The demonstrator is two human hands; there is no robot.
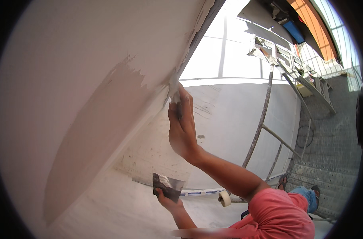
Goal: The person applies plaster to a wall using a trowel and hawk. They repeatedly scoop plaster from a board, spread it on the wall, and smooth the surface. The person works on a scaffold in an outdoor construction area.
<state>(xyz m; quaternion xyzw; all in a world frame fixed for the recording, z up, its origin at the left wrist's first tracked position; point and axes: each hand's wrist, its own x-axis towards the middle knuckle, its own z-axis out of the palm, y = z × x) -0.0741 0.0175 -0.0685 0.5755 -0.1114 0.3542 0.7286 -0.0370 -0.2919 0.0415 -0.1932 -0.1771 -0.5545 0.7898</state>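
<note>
My right hand is raised and grips a putty knife, its blade against the edge where the large pale surface meets a narrow face. Lower and to the left, my left hand holds a wide, flat scraper by its near side. Dark and pale smears of filler lie on that scraper's face. Along the pale surface runs a darker, damp-looking patch of filler with a ragged upper end. The fingers of the right hand partly hide the putty knife's handle.
Metal scaffold pipes stand at the right. A ladder-like metal frame lies beyond them. Near my red sleeve is a cream-coloured roll. My sandalled feet are on grey perforated planks. A pale wall lies behind my right arm.
</note>
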